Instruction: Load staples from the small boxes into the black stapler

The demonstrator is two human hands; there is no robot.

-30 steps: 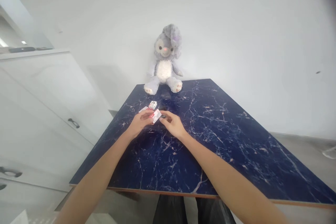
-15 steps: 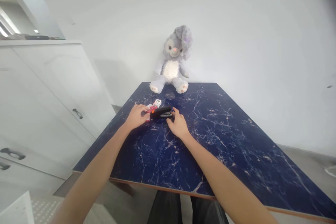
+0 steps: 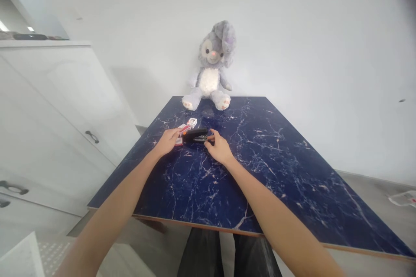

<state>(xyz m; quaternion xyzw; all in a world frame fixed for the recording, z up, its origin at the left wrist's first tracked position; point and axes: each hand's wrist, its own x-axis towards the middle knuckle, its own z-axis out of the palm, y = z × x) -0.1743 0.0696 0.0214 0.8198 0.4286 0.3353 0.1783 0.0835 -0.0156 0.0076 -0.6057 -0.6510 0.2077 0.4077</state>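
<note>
A black stapler (image 3: 196, 135) lies on the dark blue marbled table, its metal part facing my right hand. My right hand (image 3: 219, 148) has thumb and fingers around the stapler's right end. At the stapler's left, my left hand (image 3: 166, 142) rests with fingers stretched out over small red-and-white boxes. One red-and-white box (image 3: 178, 141) shows by my fingers, partly covered. Just beyond stands a small white box (image 3: 192, 122) with dark print. An orange spot shows at the stapler's left end.
A grey plush rabbit (image 3: 209, 69) sits at the table's (image 3: 260, 173) far edge against the wall. White cabinets (image 3: 48, 117) with dark handles stand on the left. A dark, flat patch (image 3: 208, 113) lies before the rabbit's feet.
My left fingers have loosened from the red piece at the stapler's left end, and more of the box beside them shows. My right hand stays at the stapler. The view has shifted slightly.
</note>
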